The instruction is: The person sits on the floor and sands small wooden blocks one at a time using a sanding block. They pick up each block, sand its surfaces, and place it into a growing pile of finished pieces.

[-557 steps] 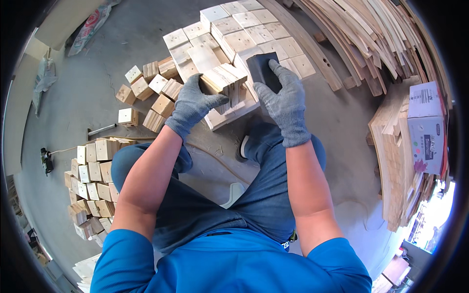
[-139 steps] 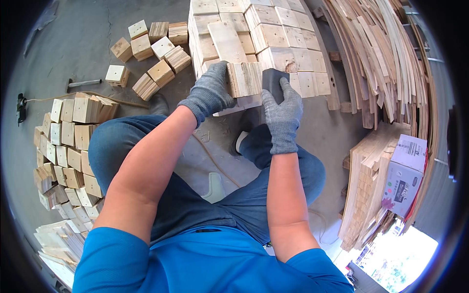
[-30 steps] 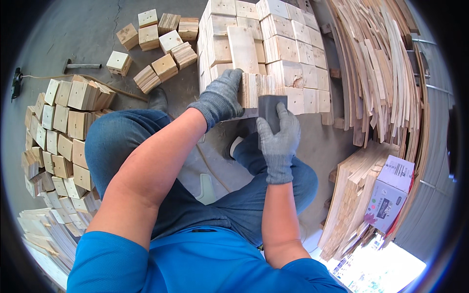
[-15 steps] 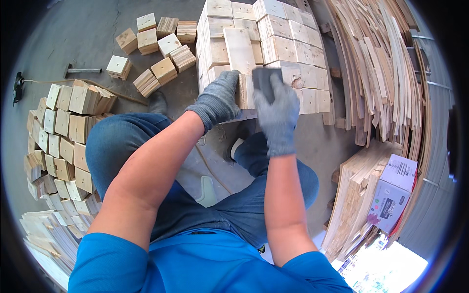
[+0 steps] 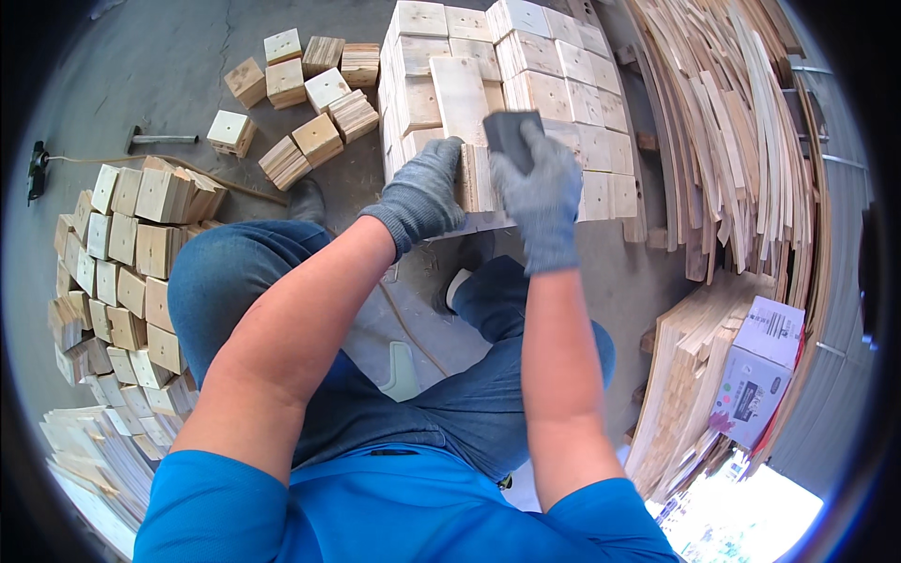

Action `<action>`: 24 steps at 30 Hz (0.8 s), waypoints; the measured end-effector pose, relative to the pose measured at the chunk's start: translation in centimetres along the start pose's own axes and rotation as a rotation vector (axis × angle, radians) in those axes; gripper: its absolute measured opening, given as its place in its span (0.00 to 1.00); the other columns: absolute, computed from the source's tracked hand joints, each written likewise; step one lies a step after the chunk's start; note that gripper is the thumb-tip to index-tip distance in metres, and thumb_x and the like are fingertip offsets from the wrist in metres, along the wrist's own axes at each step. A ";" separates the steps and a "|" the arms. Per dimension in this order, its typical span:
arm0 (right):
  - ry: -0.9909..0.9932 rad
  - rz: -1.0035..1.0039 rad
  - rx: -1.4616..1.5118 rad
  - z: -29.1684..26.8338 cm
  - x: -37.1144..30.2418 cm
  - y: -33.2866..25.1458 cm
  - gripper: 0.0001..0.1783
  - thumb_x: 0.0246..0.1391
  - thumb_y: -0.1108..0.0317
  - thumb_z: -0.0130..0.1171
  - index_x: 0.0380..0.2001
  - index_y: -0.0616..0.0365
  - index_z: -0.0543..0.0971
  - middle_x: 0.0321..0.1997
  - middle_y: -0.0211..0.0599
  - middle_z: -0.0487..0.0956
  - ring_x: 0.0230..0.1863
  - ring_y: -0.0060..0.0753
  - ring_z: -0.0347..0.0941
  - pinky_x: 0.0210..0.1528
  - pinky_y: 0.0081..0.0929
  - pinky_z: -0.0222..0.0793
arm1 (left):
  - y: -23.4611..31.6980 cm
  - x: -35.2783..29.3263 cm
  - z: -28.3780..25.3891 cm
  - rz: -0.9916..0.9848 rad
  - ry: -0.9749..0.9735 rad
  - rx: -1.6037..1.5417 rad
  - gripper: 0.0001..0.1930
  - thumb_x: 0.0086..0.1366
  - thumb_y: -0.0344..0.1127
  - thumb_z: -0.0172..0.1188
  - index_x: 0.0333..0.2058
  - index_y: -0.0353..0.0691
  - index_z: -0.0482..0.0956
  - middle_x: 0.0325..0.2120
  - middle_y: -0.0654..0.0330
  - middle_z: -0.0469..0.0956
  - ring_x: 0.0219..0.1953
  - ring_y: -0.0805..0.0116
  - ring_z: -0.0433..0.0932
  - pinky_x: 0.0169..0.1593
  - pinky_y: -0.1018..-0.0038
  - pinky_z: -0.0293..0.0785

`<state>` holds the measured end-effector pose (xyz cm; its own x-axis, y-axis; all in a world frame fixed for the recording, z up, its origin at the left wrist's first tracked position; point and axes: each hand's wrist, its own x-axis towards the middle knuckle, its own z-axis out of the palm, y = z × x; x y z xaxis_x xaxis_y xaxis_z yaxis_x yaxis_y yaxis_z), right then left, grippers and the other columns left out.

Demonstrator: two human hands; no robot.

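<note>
My left hand point(image 5: 420, 192), in a grey knit glove, is closed against the left side of a layered wooden block point(image 5: 477, 178) at the near edge of a block stack. My right hand point(image 5: 546, 192), gloved the same way, grips a dark rectangular block point(image 5: 511, 133) that looks like a sanding block. It is tilted at the right of the wooden block, over the stack; whether it touches the wood I cannot tell. A longer pale board point(image 5: 458, 94) lies on top of the stacked blocks point(image 5: 535, 89), just beyond my left fingertips.
Loose wooden blocks point(image 5: 317, 138) and a hammer point(image 5: 161, 139) lie on the floor at far left. Nearer left stands another block pile point(image 5: 122, 239). Long wood strips point(image 5: 713, 141) fill the right side, with a printed carton point(image 5: 758, 371) on planks below. A cord point(image 5: 413, 328) crosses the floor between my legs.
My right hand has moved slightly away and to the right, carrying the dark block along the wood. My left hand has stayed nearly still on the wooden block.
</note>
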<state>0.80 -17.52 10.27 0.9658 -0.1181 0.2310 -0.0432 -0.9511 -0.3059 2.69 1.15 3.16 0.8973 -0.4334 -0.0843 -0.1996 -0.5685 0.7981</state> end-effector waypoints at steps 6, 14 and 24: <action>-0.052 0.195 0.009 -2.0 4.0 2.2 0.39 0.52 0.47 0.76 0.63 0.57 0.84 0.57 0.59 0.85 0.60 0.56 0.82 0.66 0.46 0.76 | 0.3 -0.2 0.3 0.018 0.025 -0.022 0.48 0.50 0.45 0.81 0.67 0.36 0.69 0.60 0.40 0.75 0.65 0.40 0.76 0.69 0.58 0.74; 0.041 0.248 0.132 -8.4 -4.6 5.6 0.40 0.54 0.56 0.80 0.65 0.68 0.80 0.64 0.57 0.83 0.64 0.51 0.81 0.70 0.40 0.73 | 0.9 -1.4 -0.3 -0.007 0.095 -0.100 0.52 0.44 0.45 0.85 0.67 0.39 0.69 0.61 0.42 0.75 0.64 0.41 0.77 0.69 0.57 0.75; 0.316 0.520 0.568 -11.2 -11.6 10.2 0.38 0.58 0.61 0.79 0.68 0.66 0.79 0.65 0.51 0.84 0.64 0.42 0.81 0.69 0.38 0.74 | 4.5 -5.3 -5.2 0.523 0.321 0.221 0.44 0.47 0.33 0.79 0.65 0.41 0.72 0.65 0.46 0.74 0.69 0.42 0.72 0.73 0.52 0.72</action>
<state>-13.74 -29.06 14.76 0.7375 -0.6575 0.1543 -0.2463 -0.4746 -0.8450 -0.87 4.51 10.28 0.7258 -0.4812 0.4916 -0.6875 -0.4845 0.5408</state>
